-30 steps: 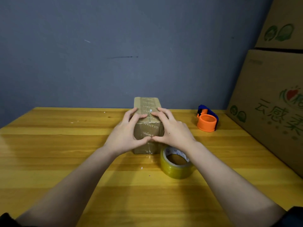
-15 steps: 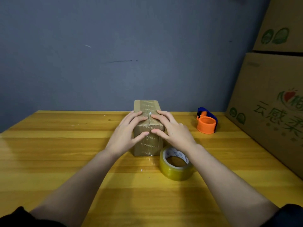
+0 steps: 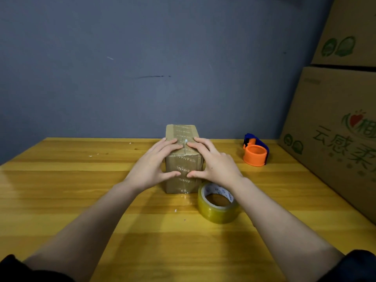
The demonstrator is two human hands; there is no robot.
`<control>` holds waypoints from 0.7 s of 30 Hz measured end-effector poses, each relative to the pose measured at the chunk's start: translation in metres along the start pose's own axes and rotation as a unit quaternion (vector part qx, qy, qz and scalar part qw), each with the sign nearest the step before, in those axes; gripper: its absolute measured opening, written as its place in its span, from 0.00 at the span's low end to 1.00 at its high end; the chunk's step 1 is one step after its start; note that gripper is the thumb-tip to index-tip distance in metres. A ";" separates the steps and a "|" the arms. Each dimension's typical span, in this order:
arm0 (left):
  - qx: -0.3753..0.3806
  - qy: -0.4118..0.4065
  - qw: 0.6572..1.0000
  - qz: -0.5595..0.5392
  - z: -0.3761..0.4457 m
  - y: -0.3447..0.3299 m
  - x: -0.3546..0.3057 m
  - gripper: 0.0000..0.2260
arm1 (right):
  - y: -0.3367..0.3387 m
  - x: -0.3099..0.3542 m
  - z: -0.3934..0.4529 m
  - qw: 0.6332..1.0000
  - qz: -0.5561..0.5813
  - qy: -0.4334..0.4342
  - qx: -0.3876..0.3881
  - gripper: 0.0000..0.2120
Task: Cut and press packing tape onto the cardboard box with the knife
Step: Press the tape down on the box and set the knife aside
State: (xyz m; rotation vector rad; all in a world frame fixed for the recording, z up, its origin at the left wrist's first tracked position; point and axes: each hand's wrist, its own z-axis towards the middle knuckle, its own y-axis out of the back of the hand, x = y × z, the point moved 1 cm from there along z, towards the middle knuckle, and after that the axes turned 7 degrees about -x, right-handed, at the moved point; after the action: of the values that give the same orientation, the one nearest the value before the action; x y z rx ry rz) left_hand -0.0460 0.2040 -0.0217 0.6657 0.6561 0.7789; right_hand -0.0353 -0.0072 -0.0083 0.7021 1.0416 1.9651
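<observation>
head view looks forward and down, close over table [image 3: 61,190].

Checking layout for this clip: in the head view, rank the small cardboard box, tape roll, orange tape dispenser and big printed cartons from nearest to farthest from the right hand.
1. Small cardboard box: under the right hand, touching.
2. Tape roll: just below its wrist.
3. Orange tape dispenser: farther right, toward the wall.
4. Big printed cartons: far right edge.

Dim, soft light; edges bowed by wide-angle lens

Yellow wooden table [image 3: 61,190], small taped cardboard box [image 3: 184,180], packing tape roll [image 3: 218,204], orange-and-blue tape dispenser [image 3: 255,152], large printed cartons [image 3: 335,129] at right edge.
</observation>
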 end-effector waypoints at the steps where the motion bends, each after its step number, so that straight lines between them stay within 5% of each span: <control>1: 0.008 0.003 1.000 -0.011 0.001 0.002 0.001 0.34 | 0.000 0.000 0.000 1.000 0.005 -0.001 0.000 0.40; 12: -0.028 0.076 0.986 -0.145 0.004 0.003 -0.006 0.17 | -0.002 0.004 0.001 0.997 0.068 -0.038 -0.025 0.25; 21: 0.024 0.035 0.997 -0.060 -0.001 0.002 -0.003 0.35 | 0.000 0.000 -0.001 1.000 0.001 -0.004 0.003 0.39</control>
State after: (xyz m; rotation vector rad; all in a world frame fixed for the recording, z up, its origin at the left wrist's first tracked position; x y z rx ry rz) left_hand -0.0495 0.2029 -0.0204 0.6382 0.7730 0.6794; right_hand -0.0357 -0.0077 -0.0091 0.7149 1.0422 1.9605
